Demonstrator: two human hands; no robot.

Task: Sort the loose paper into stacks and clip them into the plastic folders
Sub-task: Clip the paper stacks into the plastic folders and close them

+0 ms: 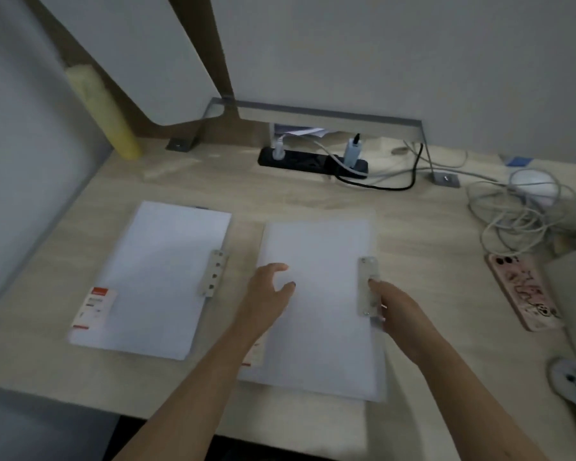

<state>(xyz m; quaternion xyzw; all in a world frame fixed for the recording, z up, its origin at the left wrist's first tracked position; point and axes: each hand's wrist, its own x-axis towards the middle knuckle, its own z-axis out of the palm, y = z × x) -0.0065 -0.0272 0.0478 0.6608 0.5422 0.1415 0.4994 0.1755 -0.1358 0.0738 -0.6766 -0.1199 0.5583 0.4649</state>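
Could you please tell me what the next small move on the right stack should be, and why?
Probably press the clip shut with the right hand, whose fingers touch it, while the left hand steadies the paper. The left stack looks done, with the left clip lying on its edge.

Two plastic folders lie flat on the table (313, 194), each under a white paper stack. The left folder (160, 277) tilts clockwise, with the left clip (214, 272) at its 3 o'clock edge and a red-and-white label (95, 307) at 7 o'clock. The right folder (320, 311) lies beside it, with the right clip (366, 271) also at 3 o'clock.
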